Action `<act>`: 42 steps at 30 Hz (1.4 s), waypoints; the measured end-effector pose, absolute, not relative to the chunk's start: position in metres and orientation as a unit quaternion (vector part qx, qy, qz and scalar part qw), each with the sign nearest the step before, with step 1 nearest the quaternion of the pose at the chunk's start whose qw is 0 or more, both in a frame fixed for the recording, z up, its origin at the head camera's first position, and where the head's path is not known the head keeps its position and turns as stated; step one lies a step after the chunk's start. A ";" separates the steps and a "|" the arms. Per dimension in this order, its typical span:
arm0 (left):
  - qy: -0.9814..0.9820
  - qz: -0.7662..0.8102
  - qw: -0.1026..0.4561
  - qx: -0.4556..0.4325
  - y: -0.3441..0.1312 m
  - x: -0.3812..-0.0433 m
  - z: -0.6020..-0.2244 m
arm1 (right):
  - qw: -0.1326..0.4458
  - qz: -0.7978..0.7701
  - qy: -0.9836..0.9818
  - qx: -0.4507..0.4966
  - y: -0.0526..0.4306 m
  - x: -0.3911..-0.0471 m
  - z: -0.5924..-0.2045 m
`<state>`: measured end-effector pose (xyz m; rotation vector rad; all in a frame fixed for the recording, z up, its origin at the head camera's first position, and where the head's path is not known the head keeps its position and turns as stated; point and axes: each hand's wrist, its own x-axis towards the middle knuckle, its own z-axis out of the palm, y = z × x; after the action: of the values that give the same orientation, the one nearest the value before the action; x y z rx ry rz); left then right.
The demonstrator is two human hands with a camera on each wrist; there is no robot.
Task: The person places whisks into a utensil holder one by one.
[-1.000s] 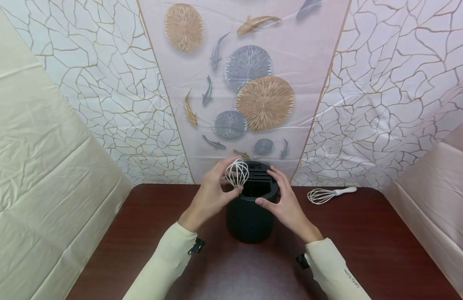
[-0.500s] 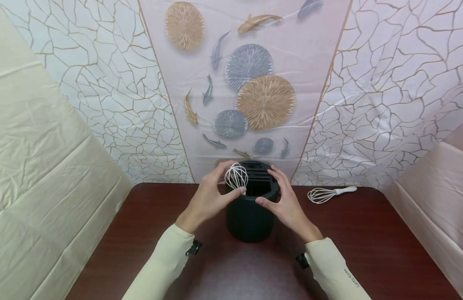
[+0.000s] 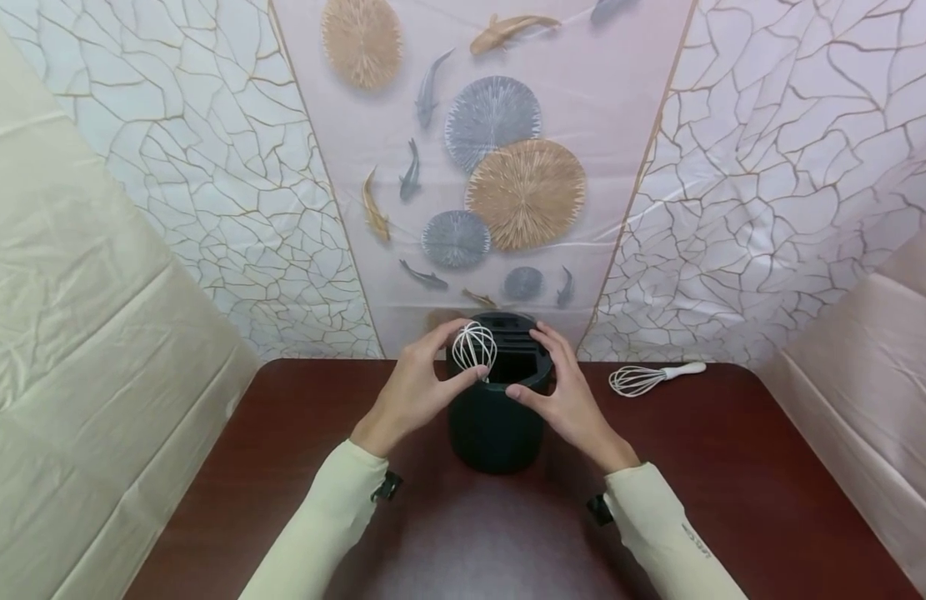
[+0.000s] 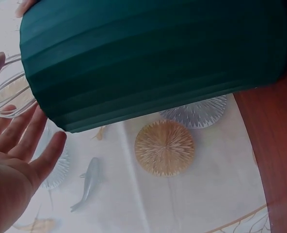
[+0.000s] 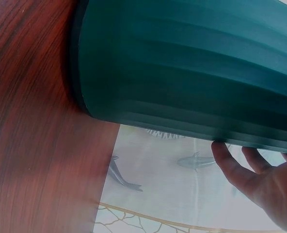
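A dark green ribbed utensil holder (image 3: 496, 429) with a black slotted top stands upright on the table. One white wire whisk (image 3: 473, 346) rises from its left side, balloon end up, its handle hidden inside the holder. My left hand (image 3: 413, 383) holds that whisk loosely, thumb in front at the base of the wires and fingers behind. In the left wrist view, fingertips (image 4: 54, 143) also meet the holder's rim. On the right, my right hand (image 3: 571, 396) grips the holder, thumb on the front rim and fingers around the far side.
A second whisk (image 3: 658, 377) with a white handle lies on the dark red-brown table (image 3: 282, 483), right of the holder. Behind the table hangs a patterned cloth (image 3: 447, 167) with fish and round motifs. Pale padded panels (image 3: 95, 350) flank both sides.
The whisk at the holder has sunk slightly lower, and my left hand has come down with it. My right hand stays on the holder. The head view has tilted slightly downward.
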<state>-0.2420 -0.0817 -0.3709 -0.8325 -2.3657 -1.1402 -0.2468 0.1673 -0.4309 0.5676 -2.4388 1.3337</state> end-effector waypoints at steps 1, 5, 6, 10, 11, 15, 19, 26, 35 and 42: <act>-0.845 -0.403 0.192 -0.294 -0.082 -0.242 -0.372 | 0.153 0.465 -0.849 0.201 0.167 -0.247 -0.431; -0.853 -0.394 0.186 -0.287 -0.081 -0.244 -0.376 | 0.159 0.465 -0.845 0.209 0.167 -0.249 -0.431; -0.853 -0.394 0.185 -0.287 -0.081 -0.245 -0.378 | 0.160 0.466 -0.845 0.209 0.167 -0.249 -0.431; -0.851 -0.400 0.183 -0.286 -0.080 -0.247 -0.383 | 0.160 0.468 -0.844 0.207 0.167 -0.249 -0.432; -0.851 -0.401 0.184 -0.286 -0.079 -0.247 -0.384 | 0.160 0.468 -0.844 0.207 0.167 -0.249 -0.432; -0.850 -0.404 0.184 -0.284 -0.079 -0.248 -0.385 | 0.161 0.467 -0.844 0.207 0.168 -0.250 -0.432; -0.852 -0.397 0.182 -0.290 -0.077 -0.249 -0.384 | 0.162 0.466 -0.845 0.207 0.169 -0.251 -0.432; -0.862 -0.378 0.171 -0.292 -0.076 -0.247 -0.381 | 0.160 0.467 -0.844 0.211 0.169 -0.250 -0.433; -0.858 -0.401 0.152 -0.283 -0.084 -0.246 -0.379 | 0.160 0.468 -0.844 0.207 0.169 -0.249 -0.433; -0.864 -0.418 0.122 -0.251 -0.093 -0.249 -0.391 | 0.158 0.471 -0.844 0.203 0.168 -0.248 -0.434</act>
<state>-0.2489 -0.0930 -0.3908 -0.7332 -2.5232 -1.2209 -0.2484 0.1675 -0.4336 0.5811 -2.4127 1.3469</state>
